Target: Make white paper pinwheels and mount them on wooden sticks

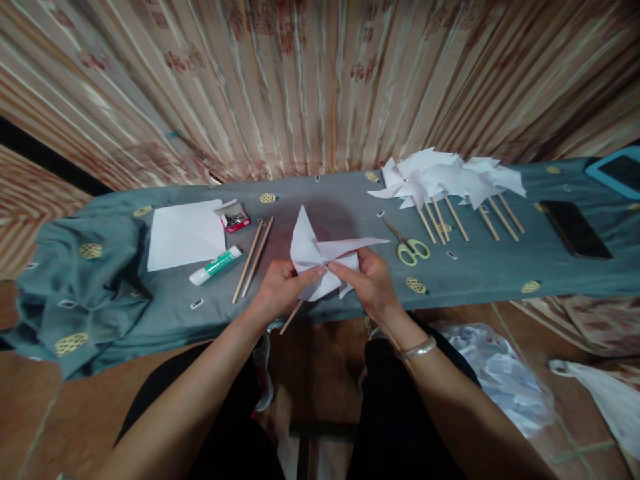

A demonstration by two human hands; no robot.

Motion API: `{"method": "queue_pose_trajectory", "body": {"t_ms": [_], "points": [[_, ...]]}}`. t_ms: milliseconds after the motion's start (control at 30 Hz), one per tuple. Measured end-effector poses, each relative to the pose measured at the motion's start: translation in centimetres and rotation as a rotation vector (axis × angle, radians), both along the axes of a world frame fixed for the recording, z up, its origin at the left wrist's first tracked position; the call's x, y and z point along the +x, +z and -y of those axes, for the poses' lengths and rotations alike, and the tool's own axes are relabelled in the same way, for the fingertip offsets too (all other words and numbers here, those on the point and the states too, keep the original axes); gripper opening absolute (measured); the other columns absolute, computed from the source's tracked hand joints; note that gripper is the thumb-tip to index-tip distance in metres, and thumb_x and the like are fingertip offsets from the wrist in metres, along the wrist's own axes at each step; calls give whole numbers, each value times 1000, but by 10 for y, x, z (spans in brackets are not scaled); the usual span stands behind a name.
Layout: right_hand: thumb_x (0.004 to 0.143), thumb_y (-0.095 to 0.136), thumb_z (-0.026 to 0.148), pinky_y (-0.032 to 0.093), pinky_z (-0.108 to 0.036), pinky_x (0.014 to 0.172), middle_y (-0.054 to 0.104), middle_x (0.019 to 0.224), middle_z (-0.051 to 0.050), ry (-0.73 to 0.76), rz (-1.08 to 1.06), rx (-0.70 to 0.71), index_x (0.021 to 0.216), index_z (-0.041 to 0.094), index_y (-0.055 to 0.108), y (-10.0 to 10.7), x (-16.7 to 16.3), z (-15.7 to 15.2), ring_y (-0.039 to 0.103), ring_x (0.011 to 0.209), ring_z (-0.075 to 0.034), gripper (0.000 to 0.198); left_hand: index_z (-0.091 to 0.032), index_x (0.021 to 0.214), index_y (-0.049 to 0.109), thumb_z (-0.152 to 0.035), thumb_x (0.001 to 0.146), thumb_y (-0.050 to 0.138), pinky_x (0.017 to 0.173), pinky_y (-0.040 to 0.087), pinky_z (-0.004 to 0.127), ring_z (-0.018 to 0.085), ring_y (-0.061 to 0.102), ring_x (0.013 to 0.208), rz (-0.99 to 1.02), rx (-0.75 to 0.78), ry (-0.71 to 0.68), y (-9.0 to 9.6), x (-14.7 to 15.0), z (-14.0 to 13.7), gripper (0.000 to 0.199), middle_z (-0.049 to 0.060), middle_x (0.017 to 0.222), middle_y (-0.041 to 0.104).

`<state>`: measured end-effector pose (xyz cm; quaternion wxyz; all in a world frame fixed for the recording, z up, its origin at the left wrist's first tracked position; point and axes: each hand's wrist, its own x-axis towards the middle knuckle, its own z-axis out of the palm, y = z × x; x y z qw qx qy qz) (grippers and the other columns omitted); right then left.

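Observation:
A white paper pinwheel [313, 250] is held between my two hands over the table's front edge. My left hand [280, 283] grips it from the left, thumb near the centre, with the end of a wooden stick [290, 317] showing below. From the right, my right hand [373, 277] closes on the paper, its thumb also at the small pin in the middle. The fingers behind the paper are hidden. To the left lie two wooden sticks [253, 260]. Green-handled scissors [411, 250] rest just right of my right hand.
On the left are white paper sheets [185, 237], a small red box of pins [235, 217] and a glue stick [215, 265]. Several finished pinwheels [445, 177] lie back right, near a dark phone [575, 229] and a blue-framed device [617, 172]. A plastic bag [500, 373] sits on the floor.

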<state>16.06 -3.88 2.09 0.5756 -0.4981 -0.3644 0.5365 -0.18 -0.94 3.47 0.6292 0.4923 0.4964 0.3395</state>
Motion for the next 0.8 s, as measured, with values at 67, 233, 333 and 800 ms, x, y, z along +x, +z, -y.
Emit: {"method": "queue_pose_trajectory", "body": {"t_ms": [67, 233, 333, 800], "points": [[63, 84, 32, 54, -31, 71, 75, 82, -1, -2, 14, 4, 87, 20, 69, -1, 0, 0, 67, 73, -17, 31, -11, 80, 78, -48, 58, 83, 68, 53, 28, 18, 67, 69, -5, 43, 9, -6, 1, 0, 44, 9, 82, 78], [60, 86, 34, 54, -31, 68, 73, 77, 0, -6, 2, -19, 81, 20, 68, 0, 0, 1, 66, 69, -17, 31, -12, 81, 79, -46, 65, 80, 71, 55, 29, 20, 70, 75, 5, 121, 6, -11, 2, 1, 38, 9, 85, 78], [59, 87, 34, 55, -32, 70, 75, 82, -1, 15, -30, -25, 85, 21, 69, 2, 0, 1, 67, 73, -18, 35, -12, 82, 78, -44, 67, 80, 73, 55, 30, 21, 70, 76, -1, 143, 4, -8, 2, 2, 35, 9, 86, 78], [59, 87, 34, 55, -33, 71, 74, 81, -1, 5, 23, -38, 84, 20, 69, 3, 2, 1, 67, 72, -18, 34, -11, 84, 78, -45, 71, 78, 74, 56, 31, 23, 72, 78, 15, 134, -7, -8, 5, 6, 37, 11, 87, 78]]}}
